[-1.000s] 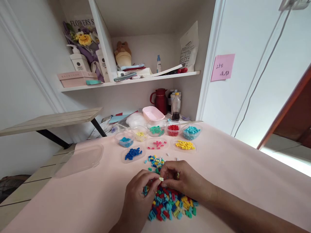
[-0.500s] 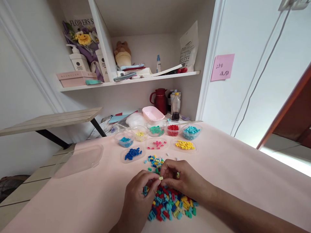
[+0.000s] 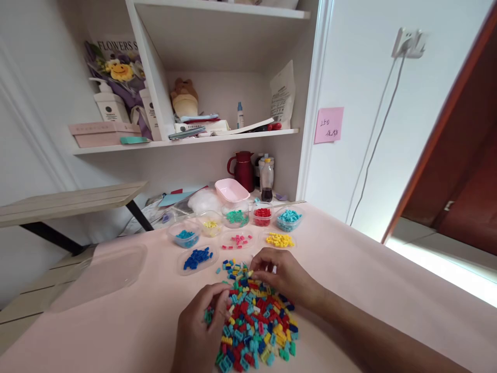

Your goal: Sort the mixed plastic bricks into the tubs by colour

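Observation:
A heap of small multicoloured building bricks (image 3: 252, 321) lies on the pink table cover between my hands. My right hand (image 3: 281, 274) is over the far right side of the heap, thumb and fingers pinched on a tiny pale yellow brick (image 3: 250, 273). At the heap's left edge is my left hand (image 3: 202, 316), its thumb and index tips brought close together. Whatever those tips may hold is too small to make out. Loose blue, yellow and green bricks trail off the heap's far end, partly behind the right hand.
Behind the heap stand clear tubs and lids of sorted bricks: dark blue (image 3: 198, 258), pink (image 3: 240, 240), yellow (image 3: 279, 240), red (image 3: 262, 215), turquoise (image 3: 289, 217) and more. A clear lid (image 3: 101, 274) lies left. Farther back are a pink basin (image 3: 232, 191), red jug (image 3: 244, 173) and bottle (image 3: 267, 181).
My hands, which met around a pale yellow brick, have moved apart. The right one has gone toward the heap's far side, the left one to its left edge. The camera view has shifted.

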A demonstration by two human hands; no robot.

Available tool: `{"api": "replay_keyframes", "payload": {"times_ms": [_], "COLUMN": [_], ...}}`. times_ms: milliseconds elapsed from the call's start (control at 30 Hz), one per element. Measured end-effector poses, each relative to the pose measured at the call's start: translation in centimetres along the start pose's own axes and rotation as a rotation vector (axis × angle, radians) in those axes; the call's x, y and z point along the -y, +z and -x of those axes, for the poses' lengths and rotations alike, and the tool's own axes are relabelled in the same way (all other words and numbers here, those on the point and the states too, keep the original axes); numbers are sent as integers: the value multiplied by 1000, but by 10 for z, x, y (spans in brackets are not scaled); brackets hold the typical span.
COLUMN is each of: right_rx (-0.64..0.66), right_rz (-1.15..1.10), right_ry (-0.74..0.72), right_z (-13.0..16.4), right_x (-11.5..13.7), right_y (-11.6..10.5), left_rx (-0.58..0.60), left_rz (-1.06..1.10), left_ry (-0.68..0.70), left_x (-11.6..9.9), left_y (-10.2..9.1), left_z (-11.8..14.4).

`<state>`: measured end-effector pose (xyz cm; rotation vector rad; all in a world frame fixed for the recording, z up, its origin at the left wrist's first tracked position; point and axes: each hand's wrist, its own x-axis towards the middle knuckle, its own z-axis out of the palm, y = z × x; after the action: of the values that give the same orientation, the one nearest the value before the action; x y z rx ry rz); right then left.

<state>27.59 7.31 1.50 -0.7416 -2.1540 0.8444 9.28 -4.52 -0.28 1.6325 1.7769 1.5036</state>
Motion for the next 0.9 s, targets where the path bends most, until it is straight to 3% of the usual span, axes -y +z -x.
{"api": "replay_keyframes", "payload": {"times_ms": [233,333,467,600,700,900], "right_rx": [-212,-196,-120,-53,-85,-241], "right_rz": [0,-62,-89,-145,-147,24], "right_ry": [202,257,226,206,211,146], "right_z": [-12,-12,-9,-16,-43,-136], "right_x": [-38,-44,-43,-33,-20,5], "right_y": [-34,-35,-25,-12,-3,16], "left_rx": [-72,-70,-46,-124,-176,-177], "left_rz": [95,130,196,260,331,395], "left_ry": [-124,-138,-189,-228,-261,-290], "left_x": [0,5,13,19,24,35], "left_y": [-4,-2,1,5,8,15], "left_z": [-8,-9,-11,-12,-14,-17]}}
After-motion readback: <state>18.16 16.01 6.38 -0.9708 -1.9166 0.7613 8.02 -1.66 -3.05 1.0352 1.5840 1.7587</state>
